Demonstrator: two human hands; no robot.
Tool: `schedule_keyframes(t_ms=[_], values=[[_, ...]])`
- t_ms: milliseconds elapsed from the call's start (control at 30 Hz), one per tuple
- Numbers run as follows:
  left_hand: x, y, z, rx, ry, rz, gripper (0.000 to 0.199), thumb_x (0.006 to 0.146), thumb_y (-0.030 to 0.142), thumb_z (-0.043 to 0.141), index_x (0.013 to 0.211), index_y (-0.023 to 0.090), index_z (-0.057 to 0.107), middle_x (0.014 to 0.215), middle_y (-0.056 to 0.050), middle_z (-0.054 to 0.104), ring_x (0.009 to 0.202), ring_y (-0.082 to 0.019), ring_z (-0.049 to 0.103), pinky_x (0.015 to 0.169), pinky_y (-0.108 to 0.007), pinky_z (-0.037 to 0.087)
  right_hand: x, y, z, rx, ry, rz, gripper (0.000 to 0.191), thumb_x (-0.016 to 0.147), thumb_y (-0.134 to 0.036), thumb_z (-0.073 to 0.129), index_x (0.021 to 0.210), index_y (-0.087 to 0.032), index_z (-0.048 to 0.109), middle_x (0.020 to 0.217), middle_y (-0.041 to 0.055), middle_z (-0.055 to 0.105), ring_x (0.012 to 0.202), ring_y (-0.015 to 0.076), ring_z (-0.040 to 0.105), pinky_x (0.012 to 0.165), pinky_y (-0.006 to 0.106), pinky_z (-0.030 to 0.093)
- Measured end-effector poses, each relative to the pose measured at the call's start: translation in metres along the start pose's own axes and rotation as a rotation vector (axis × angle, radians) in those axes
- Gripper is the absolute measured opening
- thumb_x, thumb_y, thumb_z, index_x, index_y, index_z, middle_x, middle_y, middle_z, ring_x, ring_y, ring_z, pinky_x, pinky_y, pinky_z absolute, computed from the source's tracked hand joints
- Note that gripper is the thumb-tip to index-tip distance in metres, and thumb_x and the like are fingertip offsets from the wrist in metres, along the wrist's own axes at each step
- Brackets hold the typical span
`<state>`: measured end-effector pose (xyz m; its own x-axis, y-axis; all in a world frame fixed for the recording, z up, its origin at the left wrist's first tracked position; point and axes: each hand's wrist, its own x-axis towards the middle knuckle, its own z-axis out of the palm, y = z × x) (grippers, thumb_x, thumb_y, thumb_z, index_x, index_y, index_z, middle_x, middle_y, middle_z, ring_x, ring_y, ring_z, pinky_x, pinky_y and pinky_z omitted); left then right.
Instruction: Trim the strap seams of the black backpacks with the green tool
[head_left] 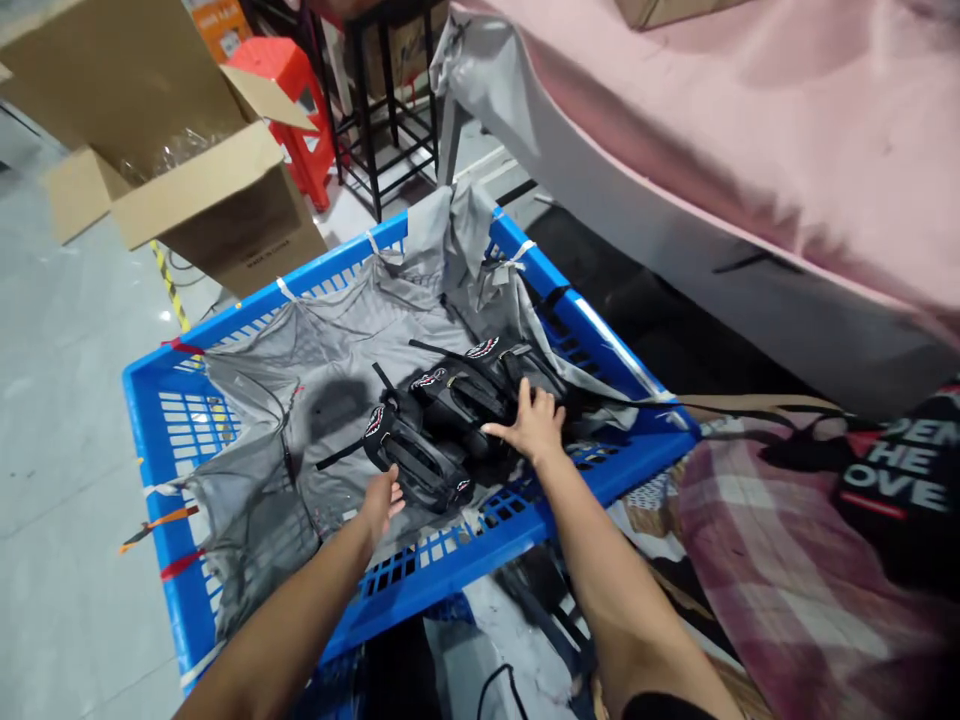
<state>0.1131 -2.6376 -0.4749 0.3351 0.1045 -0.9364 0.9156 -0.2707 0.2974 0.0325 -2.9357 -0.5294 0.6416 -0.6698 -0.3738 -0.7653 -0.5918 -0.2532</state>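
Several black bags with straps and white-and-red toothed mouth prints lie side by side in a blue plastic basket (300, 290) lined with grey cloth (337, 340). My left hand (385, 500) is at the near edge of the leftmost black bag (420, 465), its thumb against the bag and its fingers slightly curled, partly turned from view. Over the right-hand bags, my right hand (534, 422) is spread, fingers apart, touching the top of a black bag (517, 365). A strap reaches left from the leftmost bag onto the cloth.
An open cardboard box (240, 225) stands beyond the basket, near a red stool (289, 90) and a black metal stool (375, 120). A pink-covered table (712, 130) is at upper right. Plaid cloth (787, 530) and a black printed item (907, 480) lie at right.
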Motion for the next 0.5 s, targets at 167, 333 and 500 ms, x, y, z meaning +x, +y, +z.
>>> schedule_keyframes(t_ms=[167,333,500], values=[[0.0,0.002,0.015,-0.024,-0.033,0.059,0.034,0.091,0.04,0.062,0.116,0.018,0.056,0.135,-0.015,0.057,0.132,-0.027,0.051,0.111,-0.041,0.04,-0.006,-0.03,0.004,-0.085,0.117,0.079,0.089,0.08,-0.041,0.072,0.148,-0.009,0.026,0.134,0.0259,0.049,0.129,0.0396,0.039,0.107,0.052,0.025],[0.003,0.005,0.029,-0.084,-0.159,0.017,0.037,0.092,0.043,0.059,0.118,0.017,0.059,0.13,-0.016,0.062,0.123,-0.023,0.058,0.107,-0.037,0.044,-0.001,-0.03,-0.003,-0.031,0.004,0.168,0.041,0.082,-0.032,0.066,0.114,-0.01,0.056,0.113,0.0205,0.063,0.112,0.0357,0.052,0.091,0.042,0.038],[-0.002,0.005,0.017,-0.106,-0.084,-0.041,0.041,0.093,0.041,0.059,0.125,0.015,0.057,0.131,-0.012,0.059,0.12,-0.025,0.058,0.104,-0.048,0.046,-0.064,-0.056,-0.003,-0.044,-0.093,0.169,0.03,0.086,-0.028,0.059,0.111,-0.011,0.056,0.111,0.0194,0.065,0.107,0.0328,0.058,0.085,0.04,0.039]])
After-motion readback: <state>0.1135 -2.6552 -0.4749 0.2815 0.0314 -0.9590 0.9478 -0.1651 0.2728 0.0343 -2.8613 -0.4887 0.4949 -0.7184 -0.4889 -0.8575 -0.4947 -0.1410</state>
